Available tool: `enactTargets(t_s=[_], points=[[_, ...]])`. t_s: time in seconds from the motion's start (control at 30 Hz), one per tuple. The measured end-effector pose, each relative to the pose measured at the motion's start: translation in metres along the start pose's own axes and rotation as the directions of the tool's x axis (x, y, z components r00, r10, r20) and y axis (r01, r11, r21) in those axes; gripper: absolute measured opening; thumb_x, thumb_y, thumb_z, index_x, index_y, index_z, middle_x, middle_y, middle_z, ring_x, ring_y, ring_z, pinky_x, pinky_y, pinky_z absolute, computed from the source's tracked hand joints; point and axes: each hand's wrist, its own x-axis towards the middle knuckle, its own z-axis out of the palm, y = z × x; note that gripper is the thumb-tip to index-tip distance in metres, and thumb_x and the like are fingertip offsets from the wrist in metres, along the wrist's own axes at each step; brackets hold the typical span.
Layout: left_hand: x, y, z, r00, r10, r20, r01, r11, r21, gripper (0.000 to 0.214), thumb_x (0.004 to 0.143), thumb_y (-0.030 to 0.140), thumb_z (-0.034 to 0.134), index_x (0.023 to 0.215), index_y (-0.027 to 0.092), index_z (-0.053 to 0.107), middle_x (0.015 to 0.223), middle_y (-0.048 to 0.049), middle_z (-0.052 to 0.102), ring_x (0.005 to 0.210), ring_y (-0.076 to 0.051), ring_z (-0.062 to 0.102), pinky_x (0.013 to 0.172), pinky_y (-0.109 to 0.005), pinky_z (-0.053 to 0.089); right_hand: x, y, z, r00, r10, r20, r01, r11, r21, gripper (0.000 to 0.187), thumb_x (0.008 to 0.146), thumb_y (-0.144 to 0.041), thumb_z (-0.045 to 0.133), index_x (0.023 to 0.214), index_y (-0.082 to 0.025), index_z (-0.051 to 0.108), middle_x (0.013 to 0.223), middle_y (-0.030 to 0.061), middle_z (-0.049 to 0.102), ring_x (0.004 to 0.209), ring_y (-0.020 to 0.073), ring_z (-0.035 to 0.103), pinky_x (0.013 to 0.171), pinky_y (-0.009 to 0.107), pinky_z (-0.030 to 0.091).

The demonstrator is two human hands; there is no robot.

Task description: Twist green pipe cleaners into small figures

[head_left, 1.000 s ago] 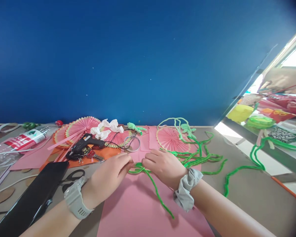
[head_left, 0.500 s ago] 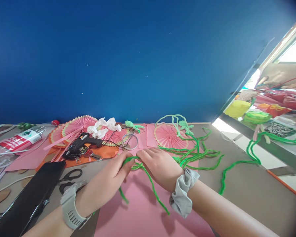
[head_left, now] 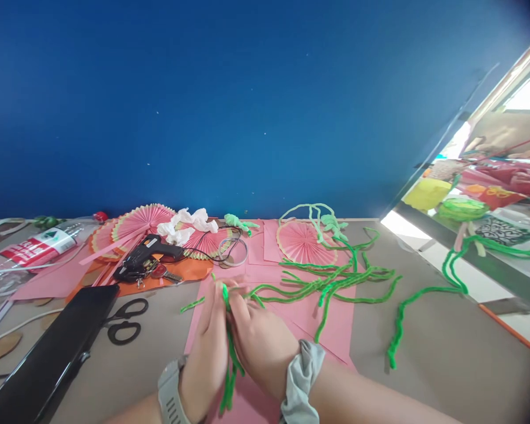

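Close together over the pink paper (head_left: pixel 340 321), both of my hands grip green yarn (head_left: pixel 227 297). My left hand (head_left: pixel 209 335) has its fingers pressed together on the yarn's left side. Fingers of my right hand (head_left: pixel 258 333) curl against it from the right. Short ends of the yarn hang down between my palms, and one end sticks out left of my fingertips. To the right, more green yarn strands (head_left: pixel 335 282) lie loosely across the paper and trail from near my right hand. The exact spot where my fingers pinch is partly hidden.
A black glue gun (head_left: pixel 148 256), keys (head_left: pixel 165 272), black scissors (head_left: pixel 126 321) and a long black case (head_left: pixel 53 353) lie left. A plastic bottle (head_left: pixel 44 247) is beyond. Pleated pink paper fans (head_left: pixel 307 242) and crumpled tissue (head_left: pixel 188 225) sit along the blue wall (head_left: pixel 247 118).
My hands have come together and turned more upright, with the left wrist shifting right. The yarn ends now hang between the palms. The scissors' handles have come into fuller view.
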Motion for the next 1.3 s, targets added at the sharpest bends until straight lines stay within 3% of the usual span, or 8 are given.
enactTargets(t_s=[0.13, 0.3, 0.43, 0.57, 0.67, 0.83, 1.07, 1.3], points=[[-0.012, -0.004, 0.009, 0.946, -0.304, 0.110, 0.323, 0.901, -0.289, 0.033, 0.092, 0.034, 0.026, 0.111, 0.025, 0.052, 0.110, -0.0051, 0.062, 0.103, -0.017, 0.057, 0.083, -0.032, 0.050, -0.002, 0.002, 0.008, 0.998, -0.053, 0.025, 0.055, 0.996, -0.070, 0.025, 0.080, -0.011, 0.039, 0.103, -0.011, 0.047, 0.076, 0.0093, 0.065, 0.057, 0.0185, 0.060, 0.045, 0.026, 0.037], [0.011, 0.006, -0.004, 0.925, -0.377, 0.051, 0.362, 0.830, -0.424, 0.031, 0.088, 0.041, 0.035, 0.095, 0.021, 0.057, 0.097, -0.0061, 0.064, 0.099, -0.019, 0.056, 0.081, -0.032, 0.048, 0.000, 0.013, -0.010, 0.988, -0.143, -0.051, 0.149, 0.978, 0.146, 0.029, 0.085, -0.022, 0.039, 0.111, -0.012, 0.046, 0.095, 0.0109, 0.062, 0.084, 0.0209, 0.059, 0.069, 0.031, 0.046], [0.030, 0.009, -0.017, 0.886, -0.429, 0.178, 0.429, 0.609, -0.668, 0.027, 0.087, 0.042, 0.039, 0.077, 0.018, 0.048, 0.073, 0.0009, 0.053, 0.071, -0.011, 0.053, 0.068, -0.024, 0.046, 0.006, 0.027, -0.024, 0.956, -0.044, -0.290, 0.155, 0.915, 0.372, 0.024, 0.089, -0.024, 0.037, 0.109, -0.016, 0.048, 0.106, 0.0101, 0.056, 0.101, 0.0198, 0.050, 0.087, 0.035, 0.041], [0.032, 0.010, -0.018, 0.676, -0.358, 0.644, 0.737, 0.339, -0.585, 0.037, 0.084, 0.048, 0.039, 0.063, 0.017, 0.035, 0.052, 0.0078, 0.026, 0.042, -0.004, 0.022, 0.039, -0.013, 0.024, 0.012, 0.037, -0.017, 0.992, -0.006, -0.128, 0.096, 0.704, 0.704, 0.026, 0.092, -0.026, 0.033, 0.110, -0.019, 0.050, 0.105, 0.0050, 0.058, 0.100, 0.0135, 0.053, 0.088, 0.027, 0.042], [0.031, 0.007, -0.017, 0.538, -0.315, 0.782, 0.839, 0.295, -0.458, 0.043, 0.084, 0.054, 0.031, 0.062, 0.017, 0.034, 0.051, 0.0087, 0.020, 0.042, -0.004, 0.010, 0.037, -0.013, 0.008, 0.010, 0.039, -0.003, 1.000, -0.009, 0.010, -0.004, 0.532, 0.847, 0.026, 0.091, -0.029, 0.034, 0.102, -0.017, 0.055, 0.089, 0.0021, 0.061, 0.089, 0.0129, 0.057, 0.082, 0.024, 0.045], [0.028, 0.000, -0.013, 0.515, -0.312, 0.798, 0.851, 0.298, -0.433, 0.045, 0.084, 0.056, 0.029, 0.063, 0.017, 0.035, 0.050, 0.0084, 0.023, 0.041, -0.004, 0.012, 0.038, -0.014, 0.010, 0.009, 0.037, 0.011, 0.997, 0.077, -0.013, -0.010, 0.288, 0.958, 0.020, 0.086, -0.034, 0.047, 0.084, -0.017, 0.055, 0.087, 0.0020, 0.057, 0.086, 0.0139, 0.053, 0.081, 0.025, 0.042], [0.009, -0.015, 0.011, 0.609, -0.332, 0.720, 0.783, 0.397, -0.478, 0.034, 0.081, 0.050, 0.045, 0.070, 0.019, 0.037, 0.051, 0.0102, 0.022, 0.040, -0.003, 0.014, 0.037, -0.016, 0.013, 0.010, 0.037, 0.022, 0.955, 0.097, 0.281, -0.220, -0.406, 0.887, 0.024, 0.089, -0.036, 0.038, 0.090, -0.018, 0.055, 0.084, 0.0030, 0.060, 0.079, 0.0147, 0.056, 0.079, 0.031, 0.040], [0.003, -0.023, 0.011, 0.602, -0.360, 0.713, 0.771, 0.494, -0.402, 0.029, 0.076, 0.045, 0.053, 0.067, 0.019, 0.043, 0.052, 0.0067, 0.031, 0.044, -0.007, 0.029, 0.039, -0.019, 0.022, 0.009, 0.032, 0.023, 0.953, 0.083, 0.292, -0.227, -0.447, 0.866, 0.037, 0.089, -0.042, 0.037, 0.067, -0.017, 0.053, 0.081, 0.0041, 0.058, 0.083, 0.0165, 0.054, 0.082, 0.032, 0.037]])
